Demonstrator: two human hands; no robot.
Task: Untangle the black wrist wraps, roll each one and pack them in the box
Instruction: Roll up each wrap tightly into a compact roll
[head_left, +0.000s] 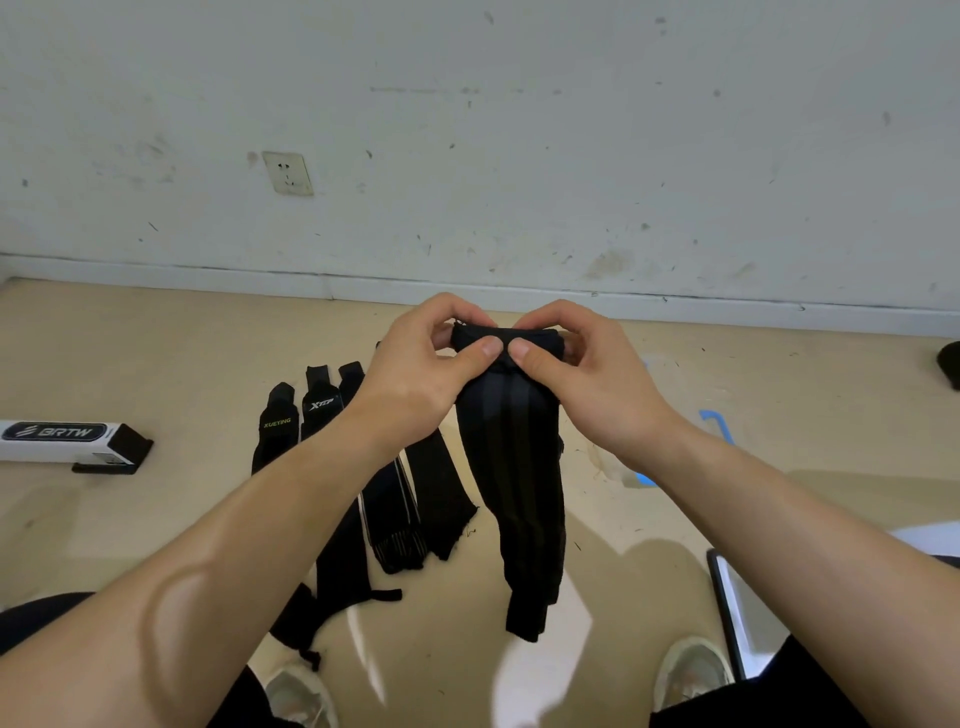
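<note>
Left hand (415, 358), right hand (587, 374) both pinch rolled top of long black striped fabric wrist wrap (511, 467), tail hanging between forearms; flat black wraps (415, 499) on tan floor (156, 353), one labelled XUEYING; white rectangular box (57, 441) at floor's left edge reads BRTW

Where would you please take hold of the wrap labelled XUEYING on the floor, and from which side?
Probably pinch the XUEYING wrap at its narrow far end, beyond the label, coming down from above on its left. It lies flat on the floor, that end is bare, and a neighbouring wrap lies close on its right.
</note>
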